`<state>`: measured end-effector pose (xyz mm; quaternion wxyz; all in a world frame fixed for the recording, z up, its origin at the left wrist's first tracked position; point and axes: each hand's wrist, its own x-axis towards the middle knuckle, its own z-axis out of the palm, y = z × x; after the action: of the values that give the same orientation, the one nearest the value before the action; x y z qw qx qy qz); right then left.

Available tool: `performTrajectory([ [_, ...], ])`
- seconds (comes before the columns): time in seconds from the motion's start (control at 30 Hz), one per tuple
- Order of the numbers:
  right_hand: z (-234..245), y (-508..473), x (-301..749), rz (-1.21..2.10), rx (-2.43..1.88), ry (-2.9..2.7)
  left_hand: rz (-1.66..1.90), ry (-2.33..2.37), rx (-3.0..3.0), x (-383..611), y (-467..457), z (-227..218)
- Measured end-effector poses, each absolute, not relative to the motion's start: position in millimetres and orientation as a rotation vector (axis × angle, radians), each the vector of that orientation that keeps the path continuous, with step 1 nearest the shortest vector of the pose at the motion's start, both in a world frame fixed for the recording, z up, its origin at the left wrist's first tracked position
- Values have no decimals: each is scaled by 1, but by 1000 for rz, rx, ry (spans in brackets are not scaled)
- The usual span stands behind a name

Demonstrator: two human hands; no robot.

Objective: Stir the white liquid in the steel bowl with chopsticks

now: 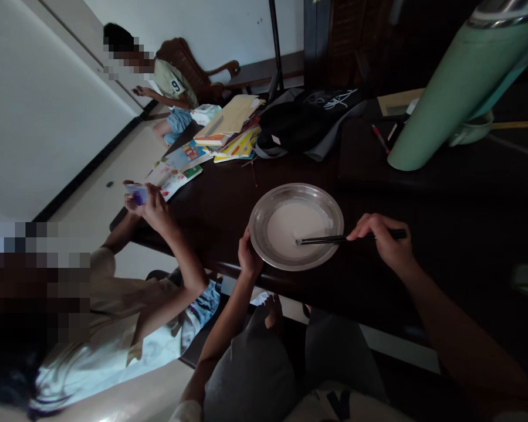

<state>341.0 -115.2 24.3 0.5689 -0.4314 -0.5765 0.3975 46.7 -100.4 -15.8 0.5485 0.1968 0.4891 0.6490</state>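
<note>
A shiny metal bowl [259,249] stands on the dark table, with a pale, milky liquid [290,225] in it. My left hand [249,255] grips the bowl's near left side, thumb up along the rim and the other fingers hidden below. In my right hand [385,237] is a pair of dark chopsticks [323,240], held with closed fingers. They lean across the bowl's right rim, and their tips dip into the liquid near the bowl's middle.
Behind the bowl lie a black bag [299,123] and stacked books [229,129]. A tall green flask [449,105] and a cup [470,129] stand at right. On my left a person [149,310] holds a blurred object; another person [171,85] sits farther back.
</note>
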Motion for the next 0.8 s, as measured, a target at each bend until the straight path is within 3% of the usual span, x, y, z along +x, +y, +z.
performTrajectory([
  [0.13,24,-115,341,883,-996,-1537,1533,1166,467,46,-100,-17],
  [0.23,23,-114,344,821,-1017,-1377,1550,1137,463,45,-100,-20],
  [0.4,24,-115,342,987,-956,-1480,1548,1110,447,44,-100,-21],
  [0.57,25,-114,345,839,-1024,-1397,1550,1122,465,46,-100,-18],
  [0.8,27,-115,343,948,-994,-1534,1534,1139,460,46,-100,-17],
])
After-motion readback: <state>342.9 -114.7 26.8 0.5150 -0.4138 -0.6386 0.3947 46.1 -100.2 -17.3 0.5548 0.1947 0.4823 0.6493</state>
